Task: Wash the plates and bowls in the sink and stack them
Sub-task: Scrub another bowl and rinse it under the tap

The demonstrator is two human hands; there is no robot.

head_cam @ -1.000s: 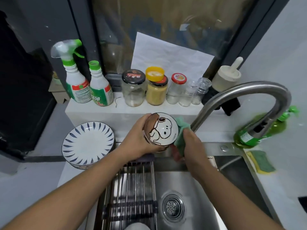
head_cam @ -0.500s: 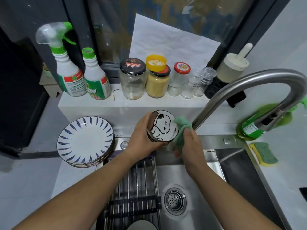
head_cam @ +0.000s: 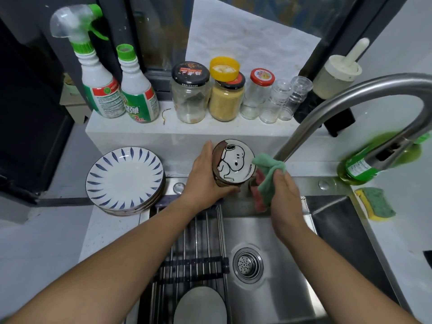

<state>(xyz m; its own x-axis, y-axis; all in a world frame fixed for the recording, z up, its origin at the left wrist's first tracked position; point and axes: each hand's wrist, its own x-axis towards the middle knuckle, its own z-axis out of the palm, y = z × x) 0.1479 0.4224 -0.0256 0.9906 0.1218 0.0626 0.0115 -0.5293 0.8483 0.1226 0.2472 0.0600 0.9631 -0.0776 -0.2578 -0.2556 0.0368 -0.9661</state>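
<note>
My left hand (head_cam: 205, 176) grips a small bowl with a cartoon dog (head_cam: 233, 161), tilted on its side above the back edge of the steel sink (head_cam: 280, 288). A green and pink cloth (head_cam: 266, 181) is held in my right hand (head_cam: 284, 195), and its upper corner touches the bowl's right rim. A stack of white plates with blue leaf marks (head_cam: 125, 180) sits on the counter to the left. An upturned dish (head_cam: 199, 305) lies on the wire rack (head_cam: 198, 242) at the bottom.
A curved steel faucet (head_cam: 350, 99) arches over the right side. Two spray bottles (head_cam: 112, 73) and several jars (head_cam: 225, 94) line the back ledge. A green soap bottle (head_cam: 364, 164) and a yellow-green sponge (head_cam: 376, 203) lie on the right counter. The drain (head_cam: 247, 265) is uncovered.
The bowl has turned a little in my left hand, and the cloth has shifted from behind the bowl to its right rim. The camera moved closer and lower.
</note>
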